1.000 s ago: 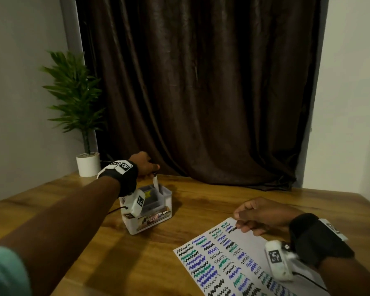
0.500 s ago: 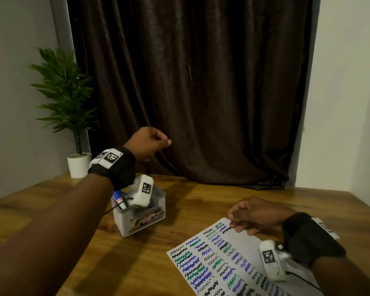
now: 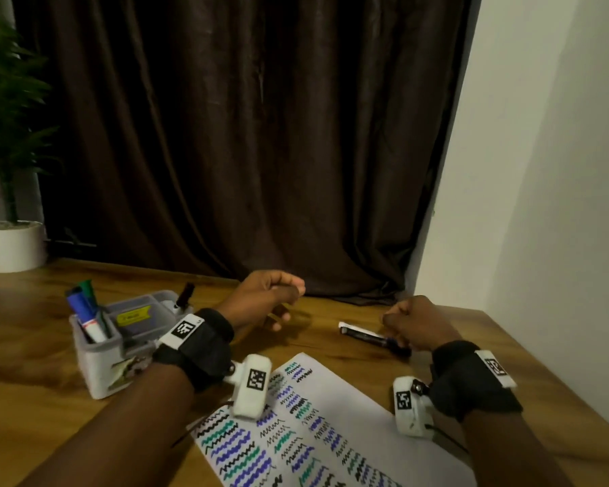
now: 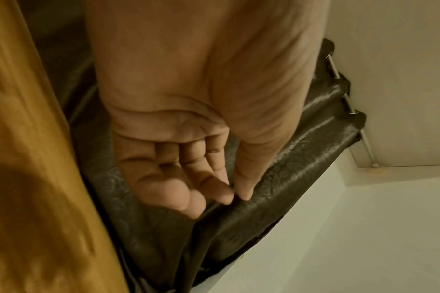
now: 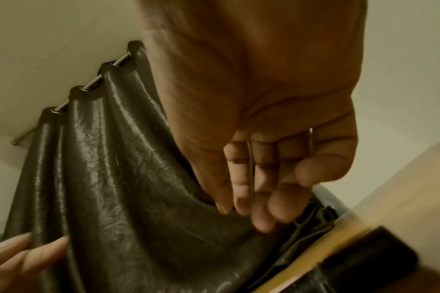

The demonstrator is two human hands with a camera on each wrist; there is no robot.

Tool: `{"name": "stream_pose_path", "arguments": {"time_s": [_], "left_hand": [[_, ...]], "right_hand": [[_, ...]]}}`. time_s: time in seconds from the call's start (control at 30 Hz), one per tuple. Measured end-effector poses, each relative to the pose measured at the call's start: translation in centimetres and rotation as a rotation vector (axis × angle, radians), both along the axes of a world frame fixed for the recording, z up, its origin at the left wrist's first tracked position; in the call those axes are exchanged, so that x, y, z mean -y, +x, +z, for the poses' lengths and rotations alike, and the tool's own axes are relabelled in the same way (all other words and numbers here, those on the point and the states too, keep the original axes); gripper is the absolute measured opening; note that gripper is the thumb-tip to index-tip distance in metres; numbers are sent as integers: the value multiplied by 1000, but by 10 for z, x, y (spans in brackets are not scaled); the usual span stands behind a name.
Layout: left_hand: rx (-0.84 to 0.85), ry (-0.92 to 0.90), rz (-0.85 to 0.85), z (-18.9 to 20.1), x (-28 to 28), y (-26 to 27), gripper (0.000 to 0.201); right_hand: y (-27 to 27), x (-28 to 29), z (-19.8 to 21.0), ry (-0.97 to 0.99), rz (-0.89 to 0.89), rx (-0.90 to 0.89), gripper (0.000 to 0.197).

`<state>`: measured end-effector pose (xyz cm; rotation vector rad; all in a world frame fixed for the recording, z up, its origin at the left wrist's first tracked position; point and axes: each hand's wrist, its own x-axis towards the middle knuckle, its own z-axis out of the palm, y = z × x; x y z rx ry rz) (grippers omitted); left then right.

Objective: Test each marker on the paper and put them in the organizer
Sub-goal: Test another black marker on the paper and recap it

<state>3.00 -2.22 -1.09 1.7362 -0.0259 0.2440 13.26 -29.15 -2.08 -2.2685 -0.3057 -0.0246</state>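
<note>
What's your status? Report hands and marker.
Left hand empty, loosely curled. Right hand empty, by marker lying on table. Organizer holds several markers. Path clear.

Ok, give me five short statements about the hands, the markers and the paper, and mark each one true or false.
1. The left hand holds a marker. False: its fingers are loosely curled and it holds nothing.
2. A dark marker lies on the table by the right hand. True.
3. The paper is blank. False: it is covered in black, blue and green squiggles.
4. Markers stand in the organizer. True.
5. The organizer sits on the paper. False: it stands on the table, left of the paper.
</note>
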Motion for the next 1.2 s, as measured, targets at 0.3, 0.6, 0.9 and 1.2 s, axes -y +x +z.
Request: {"name": "stream_pose_path", "arguments": {"time_s": [0.3,0.6,0.9,1.2], "left_hand": [[-90,40,-20,-19,-10,1,18],[-68,82,-83,-20,-4,-3,18],[-72,60,-193,-19,7,-7,24],[16,45,-181,-20,11,-7,12]], "right_hand": [[7,7,-4,-223,43,-98,18],[3,9,-6,-373,75,-258,30],[-34,-30,16,565,414,-479,21],[-48,-51,13,674,444,-352,39]]}}
